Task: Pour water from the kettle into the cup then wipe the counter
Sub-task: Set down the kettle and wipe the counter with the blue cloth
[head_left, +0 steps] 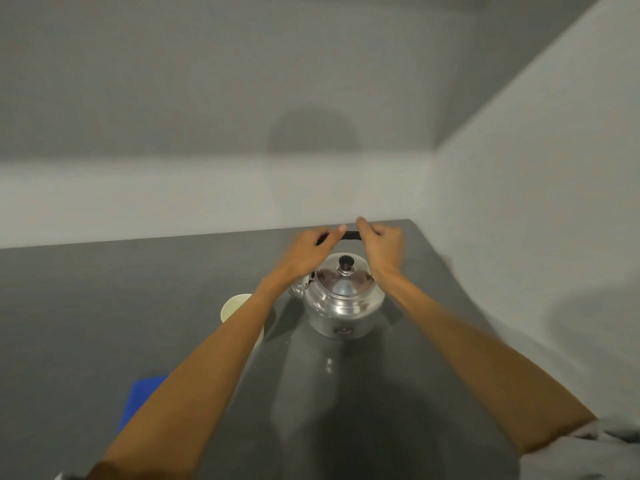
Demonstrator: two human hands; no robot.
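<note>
Fingers of left hand (pixel 313 245) and right hand (pixel 381 245): curled around black handle (pixel 349 235) of shiny steel kettle (pixel 341 299), near bench's far right corner. Cream paper cup (pixel 235 308) beside. Step: grasping; next, lifting, tilting spout cupward.

Plain kitchen-like corner, suggested by a dark grey table (pixel 104 306) set against bare white walls (pixel 519 202), a metal kettle (pixel 341 299), a paper cup (pixel 235 308)

bare forearms (pixel 194 386), apparently grey short sleeve (pixel 602 436) at right
</note>
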